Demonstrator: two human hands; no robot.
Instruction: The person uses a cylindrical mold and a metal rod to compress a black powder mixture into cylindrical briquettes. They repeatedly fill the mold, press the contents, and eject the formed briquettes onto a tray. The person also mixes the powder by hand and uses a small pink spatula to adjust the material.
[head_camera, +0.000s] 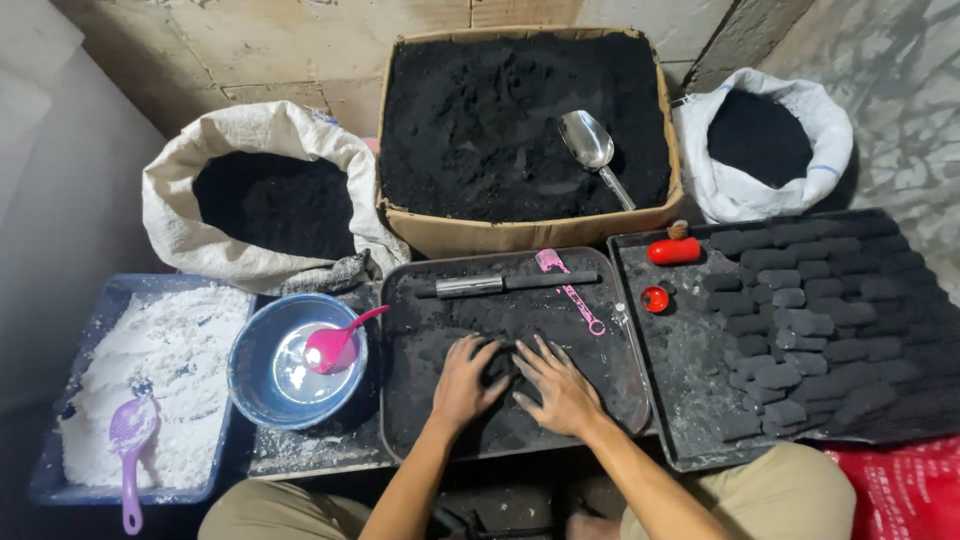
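Head view: left of the centre tray (400, 400), a blue bowl (255, 385) holds a pink spoon (335, 342). On the tray, left hand (465, 380) and right hand (560, 385) press side by side, fingers spread, on a black powder lump (500, 368) directly between them, equally near both; dark, matte, long axis indiscernible. Right of the tray lie pressed briquettes (810, 320).

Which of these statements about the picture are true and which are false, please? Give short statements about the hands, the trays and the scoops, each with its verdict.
1. Both hands, left hand and right hand, press on the black mass in the dark tray. True.
2. The metal scoop lies in the white powder. False: it lies on the black powder in the cardboard box.
3. The pink spoon rests in the blue bowl. True.
4. The right tray holds white blocks. False: its pressed blocks are black.
5. A purple scoop lies on the white powder. True.
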